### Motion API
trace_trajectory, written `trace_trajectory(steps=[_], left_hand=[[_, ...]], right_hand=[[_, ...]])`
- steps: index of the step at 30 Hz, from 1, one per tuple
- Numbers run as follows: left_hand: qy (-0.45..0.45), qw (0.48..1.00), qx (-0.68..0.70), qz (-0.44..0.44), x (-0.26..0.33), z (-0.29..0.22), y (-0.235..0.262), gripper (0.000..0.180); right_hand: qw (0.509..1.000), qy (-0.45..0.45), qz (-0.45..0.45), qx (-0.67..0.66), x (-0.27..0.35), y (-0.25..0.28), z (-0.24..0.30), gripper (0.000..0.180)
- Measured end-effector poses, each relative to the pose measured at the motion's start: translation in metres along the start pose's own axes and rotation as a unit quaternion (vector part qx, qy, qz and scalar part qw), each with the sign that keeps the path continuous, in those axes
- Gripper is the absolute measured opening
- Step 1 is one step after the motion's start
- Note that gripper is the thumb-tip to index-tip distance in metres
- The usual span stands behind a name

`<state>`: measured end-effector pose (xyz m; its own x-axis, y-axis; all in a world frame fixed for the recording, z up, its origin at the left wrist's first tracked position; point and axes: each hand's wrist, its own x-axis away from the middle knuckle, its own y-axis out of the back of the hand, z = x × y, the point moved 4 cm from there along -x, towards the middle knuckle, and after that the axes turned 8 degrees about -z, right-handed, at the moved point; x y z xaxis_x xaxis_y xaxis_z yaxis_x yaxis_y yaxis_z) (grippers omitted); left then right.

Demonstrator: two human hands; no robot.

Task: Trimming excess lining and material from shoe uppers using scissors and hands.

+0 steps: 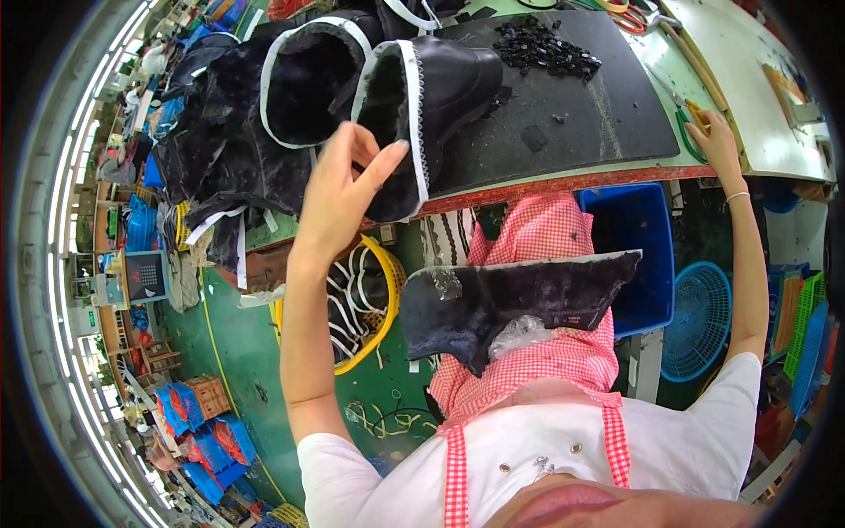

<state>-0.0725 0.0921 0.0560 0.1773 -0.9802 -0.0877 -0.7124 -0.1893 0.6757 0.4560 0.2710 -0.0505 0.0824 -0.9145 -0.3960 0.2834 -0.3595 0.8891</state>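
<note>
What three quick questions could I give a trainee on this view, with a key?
1. Which hand is at the green-handled scissors?
2. What colour is the trim round the opening of the boot nearest the other hand?
A) red
B) white
C) yellow
3. True or false: the heap of small black pieces lies on the dark board.

Key:
1. The right hand.
2. B.
3. True.
</note>
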Motion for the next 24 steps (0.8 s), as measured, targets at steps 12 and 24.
trace_trajectory(steps=[12,24], left_hand=[[-0.034,0.995,-0.030,-0.085,0.023,-0.064,0.056,0.027],[-0.170,0.971,0.017,-0.165,-0.111,0.057,0.016,0.035]], right_hand=[[0.901,0.103,0.219,-0.361,0.051,0.046,0.201,0.011],[0.799,0.252,0.343,-0.425,0.163,-0.019,0.311,0.026]])
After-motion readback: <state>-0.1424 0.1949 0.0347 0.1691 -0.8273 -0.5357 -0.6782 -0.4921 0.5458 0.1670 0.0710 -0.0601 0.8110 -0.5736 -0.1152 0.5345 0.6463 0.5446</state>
